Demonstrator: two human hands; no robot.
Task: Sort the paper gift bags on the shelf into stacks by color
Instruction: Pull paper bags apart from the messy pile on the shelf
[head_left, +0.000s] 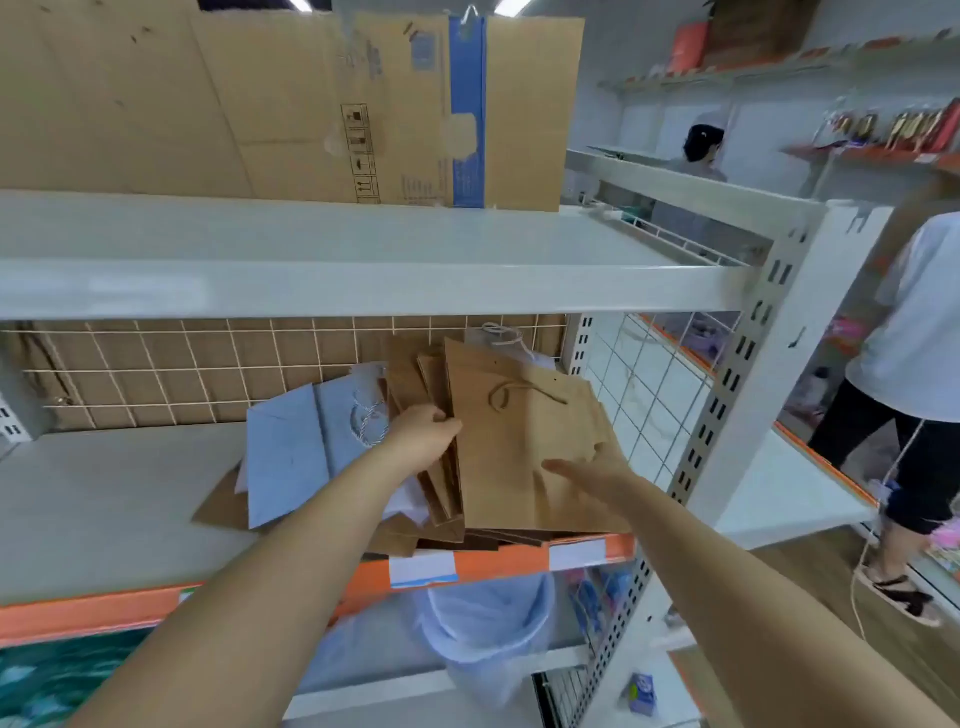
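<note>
On the shelf (104, 493), the left hand (423, 434) grips the brown bags (524, 447) by their edge; the right hand (597, 470) lies flat, fingers straight. Best to square them against the mesh, clear of the white bags (291, 447).

left hand (423, 435) reached forward, fingers curled and gripping, right hand (597, 470) flat, fingers extended

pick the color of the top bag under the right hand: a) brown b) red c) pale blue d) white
a: the right hand lies flat with fingers straight on the top brown bag, while the pale blue bags lie further left, past the left hand.
</note>
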